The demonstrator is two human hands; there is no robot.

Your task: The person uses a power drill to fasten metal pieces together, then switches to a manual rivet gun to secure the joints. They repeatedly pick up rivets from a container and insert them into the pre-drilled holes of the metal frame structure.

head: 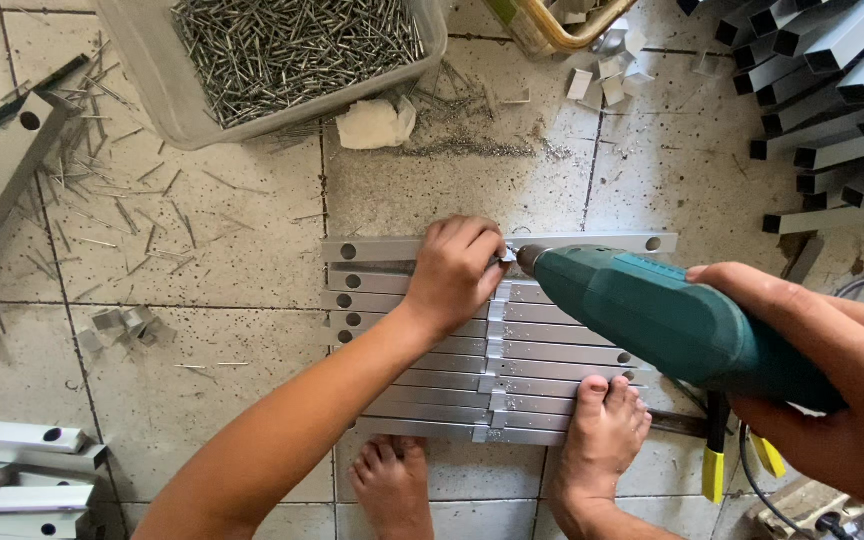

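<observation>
My right hand [832,390] grips a green power drill [652,320], whose tip points left at a small metal bracket on the far strip of a row of flat aluminium strips [552,355] lying side by side on the tiled floor. My left hand [457,270] presses down on the far strips and pinches the bracket just beside the drill tip. My bare right foot [602,440] rests on the near strips; my left foot [392,485] is on the floor just in front of them.
A plastic tub of rivets [282,50] stands at the top, with loose rivets [102,200] scattered on the left. Square aluminium tubes [832,90] are stacked at top right. More drilled bars [12,470] lie at bottom left. Small brackets [607,75] lie near the top.
</observation>
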